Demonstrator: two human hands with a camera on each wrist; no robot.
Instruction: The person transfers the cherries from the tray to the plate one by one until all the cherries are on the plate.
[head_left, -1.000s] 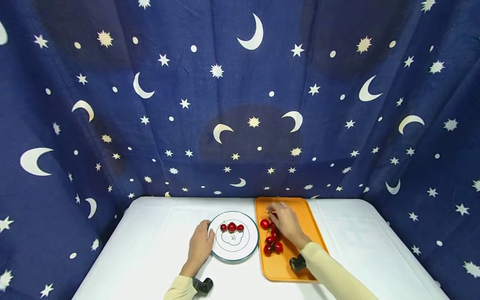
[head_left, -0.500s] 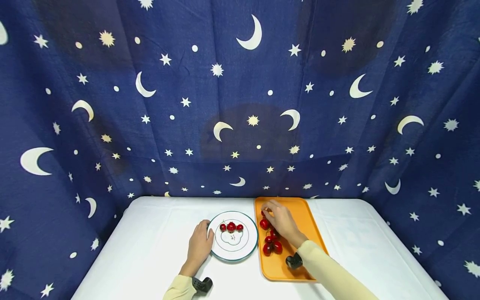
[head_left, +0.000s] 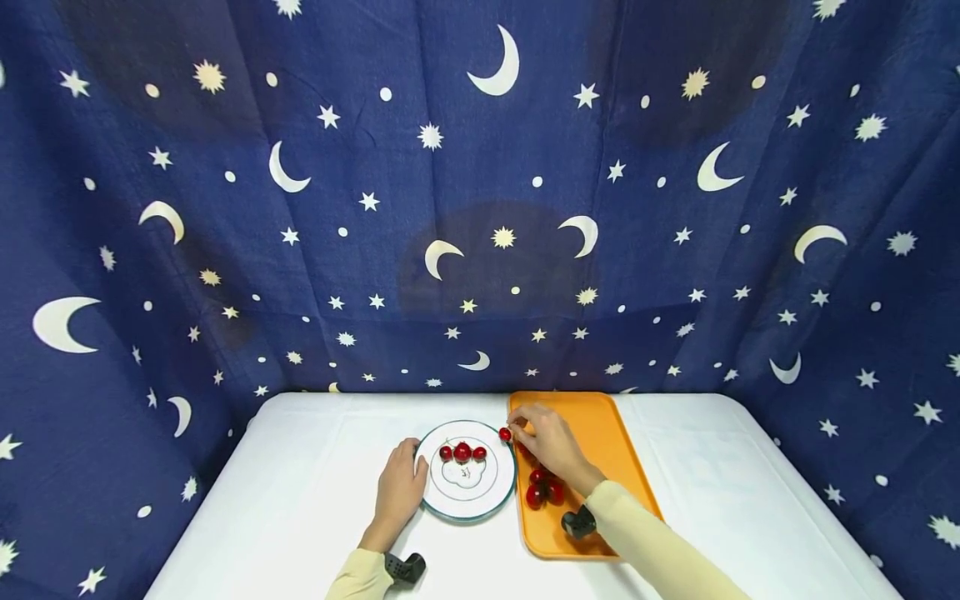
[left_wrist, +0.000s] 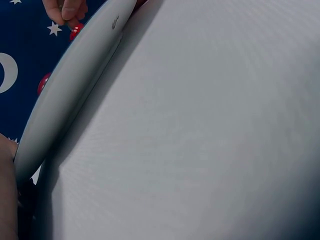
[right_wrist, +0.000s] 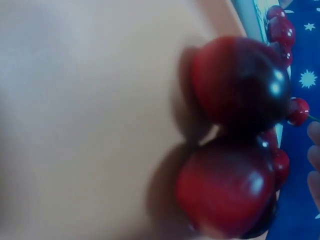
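Observation:
Over the right rim of a white plate [head_left: 465, 502] with a dark edge hangs a red cherry [head_left: 505, 434]. My right hand [head_left: 551, 442] pinches it by its thin green stem, fingertips above the orange tray's left edge; the right wrist view also shows the stem at the fingertips. On the plate, several cherries [head_left: 462, 452] sit in a row above a cloud-shaped outline. My left hand [head_left: 401, 483] rests against the plate's left rim, with relaxed fingers; the left wrist view shows only a sliver of it beside the plate's underside [left_wrist: 75, 95].
More cherries [head_left: 545, 490] lie on the orange tray [head_left: 600, 433], partly hidden under my right hand and forearm. Two big dark-red cherries [right_wrist: 227, 187] fill the right wrist view. A white cloth covers the table [head_left: 300, 500]; a blue curtain [head_left: 480, 167] with moons and stars hangs behind.
My right hand has picked a cherry from the tray's upper left and moved it left to the plate's rim. The left hand and the cherries in the row have stayed put.

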